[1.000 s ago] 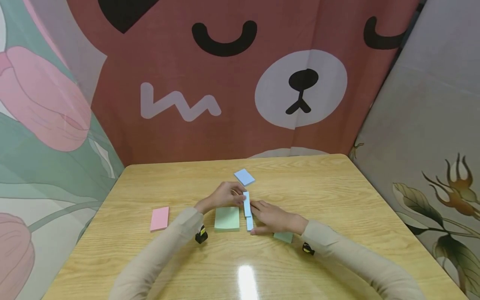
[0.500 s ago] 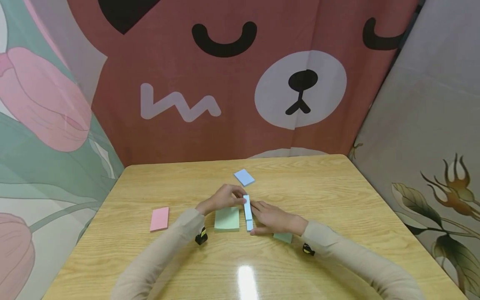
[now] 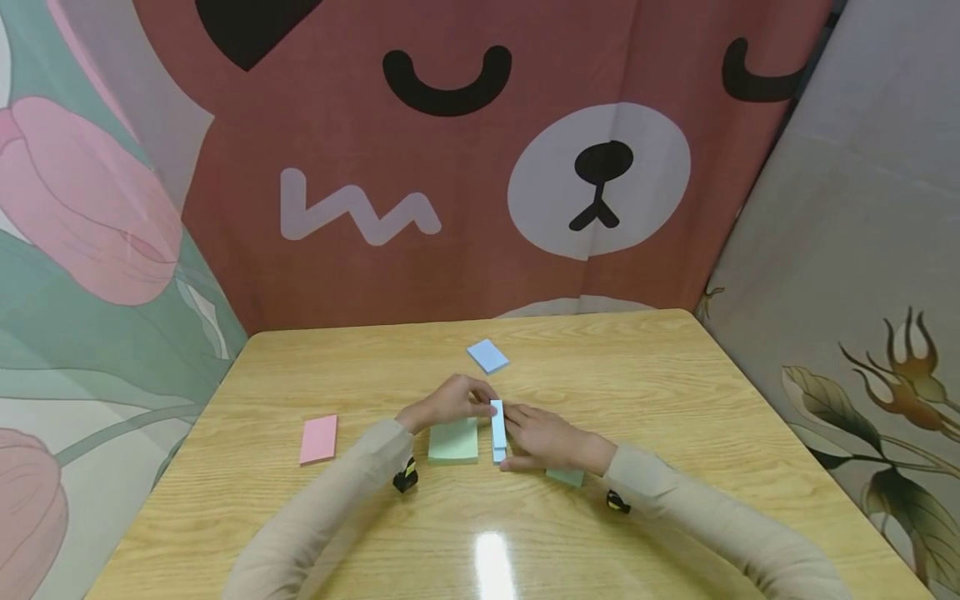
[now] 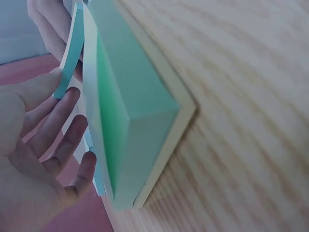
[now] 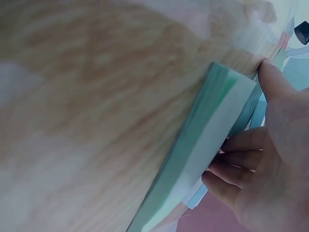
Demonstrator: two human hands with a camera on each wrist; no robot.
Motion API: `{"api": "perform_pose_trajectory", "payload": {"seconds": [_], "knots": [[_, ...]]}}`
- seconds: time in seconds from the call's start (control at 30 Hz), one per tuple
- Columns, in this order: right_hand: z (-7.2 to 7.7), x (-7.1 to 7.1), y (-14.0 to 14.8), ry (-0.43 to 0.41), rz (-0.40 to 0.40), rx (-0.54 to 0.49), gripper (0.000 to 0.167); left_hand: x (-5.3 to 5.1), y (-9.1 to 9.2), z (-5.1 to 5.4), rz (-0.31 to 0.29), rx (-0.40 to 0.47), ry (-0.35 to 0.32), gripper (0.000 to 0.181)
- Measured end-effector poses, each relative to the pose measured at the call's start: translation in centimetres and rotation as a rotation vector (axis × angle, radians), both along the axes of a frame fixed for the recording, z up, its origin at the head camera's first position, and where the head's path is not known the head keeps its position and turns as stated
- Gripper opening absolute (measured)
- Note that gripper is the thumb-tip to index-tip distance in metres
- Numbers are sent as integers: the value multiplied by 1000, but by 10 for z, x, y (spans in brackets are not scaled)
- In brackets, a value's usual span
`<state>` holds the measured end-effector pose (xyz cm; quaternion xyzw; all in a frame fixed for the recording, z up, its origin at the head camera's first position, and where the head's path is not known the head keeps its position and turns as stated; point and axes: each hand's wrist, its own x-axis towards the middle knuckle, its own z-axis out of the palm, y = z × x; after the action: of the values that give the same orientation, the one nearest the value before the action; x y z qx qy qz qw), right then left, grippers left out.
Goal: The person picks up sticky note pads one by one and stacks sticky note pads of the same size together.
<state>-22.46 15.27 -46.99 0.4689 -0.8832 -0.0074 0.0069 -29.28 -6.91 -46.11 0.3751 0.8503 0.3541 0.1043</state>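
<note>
My left hand [image 3: 453,398] pinches the far end of a narrow light-blue sticky note pad [image 3: 498,423] between thumb and fingers. In the left wrist view that blue strip [image 4: 72,58] is slightly bent. Beneath it on the table lies another narrow blue pad [image 3: 499,457], mostly covered, its near end showing. My right hand [image 3: 551,439] rests just right of these strips, fingers extended, thumb beside the near end. A thick square green sticky note pad [image 3: 453,443] lies to the left, below my left hand. Under the right wrist a smaller green pad [image 3: 566,477] is partly hidden.
A pink sticky note pad [image 3: 319,439] lies on the wooden table [image 3: 390,542] at the left. Further back, a blue pad [image 3: 487,356] sits at an angle. Printed cloths [image 3: 480,275] hang behind and at both sides.
My left hand has brought the upper blue strip nearer to me and slightly right, so it covers more of the lower strip. My right hand has stayed almost still.
</note>
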Motion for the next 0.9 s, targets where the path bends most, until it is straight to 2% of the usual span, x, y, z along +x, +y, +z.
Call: {"api": "perform_pose_trajectory", "payload": {"seconds": [0.23,0.47,0.9], "knots": [[1,2,-1,59,15,27,81,0,-2,-2,-57,-19,9,21],[0,2,-1,31,-10,32,82,1,-1,0,-60,-57,-32,20],[-1,2,1,17,-30,60,83,5,-1,4,-88,-104,-14,21]]}}
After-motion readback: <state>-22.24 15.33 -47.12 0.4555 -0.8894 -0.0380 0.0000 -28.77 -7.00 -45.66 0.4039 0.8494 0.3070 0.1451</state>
